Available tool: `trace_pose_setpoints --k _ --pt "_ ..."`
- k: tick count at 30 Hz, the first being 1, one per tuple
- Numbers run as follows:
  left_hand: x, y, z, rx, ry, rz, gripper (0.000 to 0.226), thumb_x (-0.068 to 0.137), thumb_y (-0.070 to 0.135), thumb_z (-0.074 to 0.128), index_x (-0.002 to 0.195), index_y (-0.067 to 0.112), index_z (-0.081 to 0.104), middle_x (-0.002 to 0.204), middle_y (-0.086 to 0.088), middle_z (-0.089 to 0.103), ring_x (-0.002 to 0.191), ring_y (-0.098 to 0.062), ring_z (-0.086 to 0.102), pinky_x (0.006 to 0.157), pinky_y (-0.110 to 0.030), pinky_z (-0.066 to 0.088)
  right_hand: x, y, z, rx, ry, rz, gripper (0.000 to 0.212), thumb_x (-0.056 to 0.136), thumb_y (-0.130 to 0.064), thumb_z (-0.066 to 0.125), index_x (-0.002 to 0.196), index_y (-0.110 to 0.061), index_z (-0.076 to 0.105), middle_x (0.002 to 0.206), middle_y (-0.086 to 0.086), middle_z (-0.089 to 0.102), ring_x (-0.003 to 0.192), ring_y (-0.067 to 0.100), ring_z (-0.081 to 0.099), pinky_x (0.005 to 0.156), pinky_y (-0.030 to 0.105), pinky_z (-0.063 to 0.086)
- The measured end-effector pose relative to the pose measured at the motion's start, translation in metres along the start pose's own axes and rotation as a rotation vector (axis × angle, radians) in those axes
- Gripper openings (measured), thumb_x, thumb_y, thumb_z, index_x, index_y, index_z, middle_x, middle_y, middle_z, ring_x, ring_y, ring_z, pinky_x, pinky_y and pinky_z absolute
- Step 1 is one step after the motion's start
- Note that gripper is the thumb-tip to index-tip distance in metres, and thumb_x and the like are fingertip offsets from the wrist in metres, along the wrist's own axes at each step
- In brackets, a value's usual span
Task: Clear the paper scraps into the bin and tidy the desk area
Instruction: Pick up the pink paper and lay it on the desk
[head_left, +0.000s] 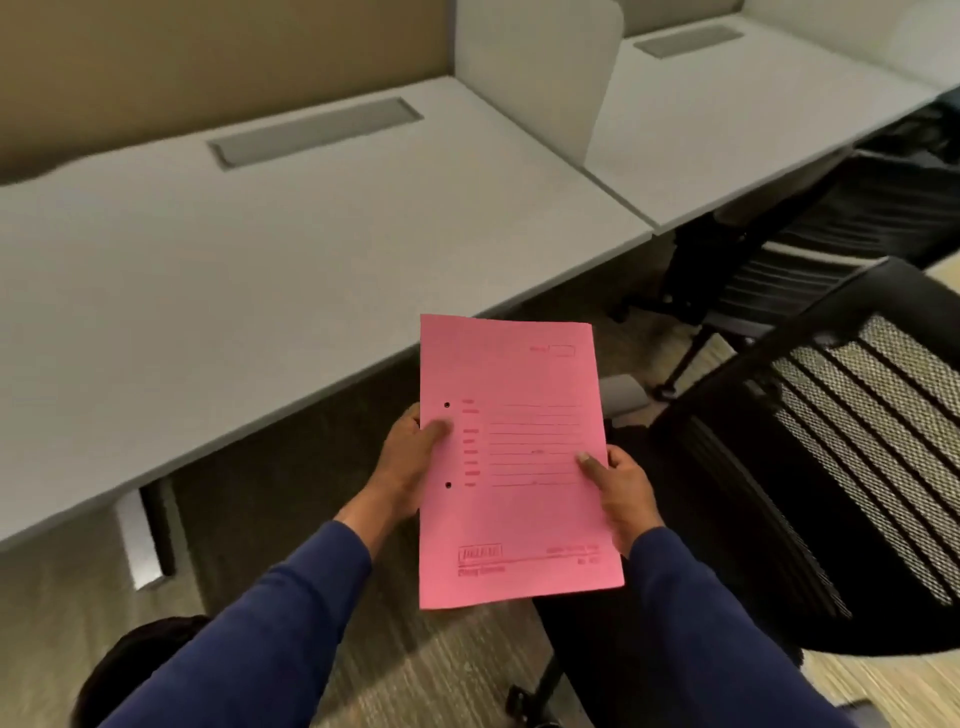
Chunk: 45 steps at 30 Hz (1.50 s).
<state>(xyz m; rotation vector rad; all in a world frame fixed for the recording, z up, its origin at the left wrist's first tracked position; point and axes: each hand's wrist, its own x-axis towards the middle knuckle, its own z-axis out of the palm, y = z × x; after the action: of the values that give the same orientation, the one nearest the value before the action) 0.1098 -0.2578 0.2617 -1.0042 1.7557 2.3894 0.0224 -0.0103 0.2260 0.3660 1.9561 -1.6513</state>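
Note:
A pink file folder (514, 457) with printed lines and two punched holes is held upright in front of me, just off the front edge of the grey desk (270, 270). My left hand (408, 467) grips its left edge, thumb on the cover. My right hand (621, 488) grips its right edge, thumb also on the cover. Both arms wear blue sleeves. No paper scraps or bin show in this view.
A black mesh office chair (831, 457) stands close on the right. A white divider panel (550, 73) separates this desk from a second desk (737, 114) beyond, with another dark chair under it. A grey cable flap (317, 130) sits in the desktop. Carpet lies below.

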Motion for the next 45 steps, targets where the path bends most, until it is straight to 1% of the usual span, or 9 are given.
trace_pose_setpoints --k 3,8,14,21,26,30,33,39,45 --pt "-0.024 0.02 -0.063 -0.058 -0.044 -0.048 0.032 0.097 0.018 0.059 0.129 0.017 0.056 0.115 -0.018 0.072 0.104 -0.042 0.07 0.091 -0.065 0.054 -0.026 -0.021 0.06 0.004 -0.045 -0.027 0.023 0.094 -0.023 0.067 0.116 -0.017 0.063 0.105 0.012 0.075 0.094 0.036 0.073 0.083 0.055 0.06" --pt "-0.063 0.051 -0.158 -0.067 -0.043 -0.021 0.033 0.095 0.013 0.06 0.128 0.019 0.056 0.114 -0.018 0.073 0.103 -0.042 0.07 0.09 -0.063 0.055 -0.064 -0.05 0.156 -0.033 -0.111 -0.086 0.022 0.095 -0.025 0.065 0.116 -0.02 0.061 0.107 0.011 0.074 0.093 0.033 0.074 0.083 0.055 0.06" --pt "-0.086 0.073 -0.239 0.051 0.262 0.081 0.018 0.098 0.024 0.061 0.114 0.018 0.057 0.102 -0.007 0.075 0.079 -0.024 0.077 0.063 -0.039 0.061 -0.096 -0.078 0.254 -0.094 -0.153 -0.15 0.014 0.097 -0.025 0.063 0.11 -0.019 0.06 0.103 0.012 0.074 0.086 0.031 0.075 0.078 0.051 0.062" --pt "-0.093 0.096 -0.321 0.156 0.491 0.134 0.019 0.098 0.034 0.06 0.111 0.022 0.056 0.103 -0.003 0.072 0.083 -0.024 0.074 0.074 -0.044 0.063 -0.107 -0.104 0.354 -0.14 -0.22 -0.169 0.01 0.096 -0.025 0.063 0.106 -0.022 0.06 0.103 0.011 0.073 0.089 0.031 0.074 0.08 0.052 0.062" --pt "-0.075 0.112 -0.353 0.158 0.585 0.133 0.021 0.099 0.034 0.058 0.115 0.02 0.056 0.101 -0.002 0.071 0.082 -0.022 0.074 0.068 -0.037 0.062 -0.087 -0.125 0.402 -0.233 -0.284 -0.196 0.017 0.097 -0.031 0.061 0.111 -0.022 0.058 0.105 0.008 0.073 0.089 0.03 0.074 0.081 0.051 0.062" --pt "-0.053 0.125 -0.367 0.14 0.65 0.118 0.02 0.098 0.035 0.058 0.113 0.021 0.057 0.101 -0.003 0.072 0.082 -0.024 0.073 0.068 -0.039 0.062 -0.062 -0.146 0.433 -0.351 -0.304 -0.26 0.023 0.099 -0.032 0.057 0.118 -0.019 0.056 0.106 0.004 0.07 0.088 0.026 0.072 0.083 0.047 0.061" --pt "-0.026 0.138 -0.371 0.171 0.723 0.095 0.023 0.099 0.037 0.057 0.115 0.02 0.056 0.102 -0.001 0.071 0.082 -0.022 0.072 0.06 -0.031 0.057 -0.03 -0.165 0.453 -0.413 -0.346 -0.288 0.026 0.099 -0.032 0.056 0.119 -0.016 0.057 0.109 0.004 0.069 0.091 0.026 0.07 0.086 0.046 0.059" --pt "0.018 0.162 -0.373 0.172 0.844 0.046 0.031 0.096 0.04 0.059 0.118 0.02 0.051 0.106 -0.001 0.066 0.084 -0.02 0.068 0.061 -0.03 0.053 0.016 -0.199 0.484 -0.445 -0.373 -0.293 0.027 0.098 -0.03 0.057 0.12 -0.013 0.059 0.111 0.005 0.067 0.095 0.026 0.066 0.086 0.04 0.055" --pt "0.058 0.189 -0.386 0.146 0.904 0.045 0.033 0.096 0.039 0.06 0.119 0.018 0.052 0.11 -0.003 0.066 0.088 -0.022 0.067 0.064 -0.032 0.052 0.052 -0.229 0.517 -0.474 -0.389 -0.276 0.025 0.097 -0.033 0.058 0.115 -0.016 0.06 0.11 0.004 0.069 0.096 0.028 0.067 0.092 0.047 0.056"
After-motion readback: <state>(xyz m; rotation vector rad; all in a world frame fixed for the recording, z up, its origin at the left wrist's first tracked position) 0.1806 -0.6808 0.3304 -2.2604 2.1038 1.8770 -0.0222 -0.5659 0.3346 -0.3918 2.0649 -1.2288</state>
